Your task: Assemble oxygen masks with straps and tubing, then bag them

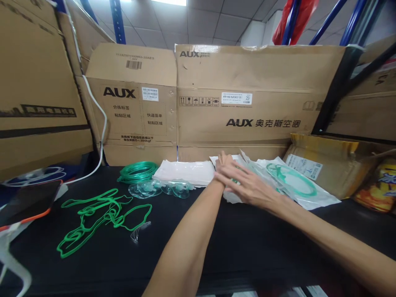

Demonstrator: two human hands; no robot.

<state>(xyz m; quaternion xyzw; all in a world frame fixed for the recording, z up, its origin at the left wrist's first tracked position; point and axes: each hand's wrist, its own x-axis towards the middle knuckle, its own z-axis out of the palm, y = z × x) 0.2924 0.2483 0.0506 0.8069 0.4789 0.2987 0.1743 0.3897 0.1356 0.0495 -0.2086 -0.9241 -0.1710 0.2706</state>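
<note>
My left hand (223, 158) reaches to the stack of white packages, and its fingers are mostly hidden. Across its wrist lies my right hand (244, 181), fingers stretched out and slightly apart. Bits of green show between and beneath those fingers; what they belong to I cannot make out. Just right of the hands are clear plastic packets with white backing, one with coiled pale green tubing (297, 181) inside. To the left, white flat packages (185, 171) lie behind clear green-tinted plastic masks (148, 188). A coil of green tubing (137, 171) sits beside them.
Tangled green elastic straps (105, 214) and thin metal strips (137, 232) lie on the black tabletop (247, 247). A phone (29, 204) with an orange edge stands at left. Cardboard boxes (241, 74) wall the back; a taped carton (318, 159) and an orange-yellow packet (379, 185) are at right.
</note>
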